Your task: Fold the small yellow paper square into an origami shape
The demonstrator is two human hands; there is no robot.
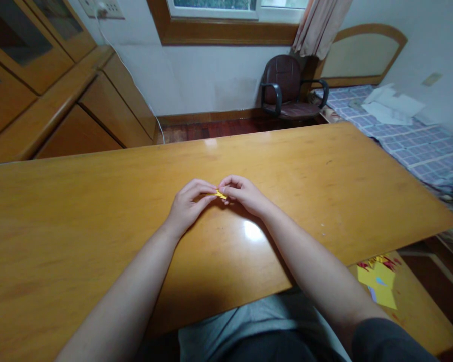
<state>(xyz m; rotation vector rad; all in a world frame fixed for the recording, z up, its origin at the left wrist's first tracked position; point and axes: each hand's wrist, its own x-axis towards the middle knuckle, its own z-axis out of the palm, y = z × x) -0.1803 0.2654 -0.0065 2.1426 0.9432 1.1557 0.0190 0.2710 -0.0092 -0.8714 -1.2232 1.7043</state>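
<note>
A small folded piece of yellow paper (220, 194) lies pinched between both hands on the wooden table (98, 211), near its middle. My left hand (189, 205) rests on the table with its fingers curled, the fingertips pressed on the paper's left end. My right hand (242, 193) meets it from the right, fingers closed on the paper's other end. Most of the paper is hidden under the fingers.
Yellow paper sheets (379, 284) and colored scraps lie on a lower surface at my right. A dark office chair (289, 88) stands by the far wall, a bed with a checked cover (411, 136) at the right, wooden cabinets (60, 100) at the left.
</note>
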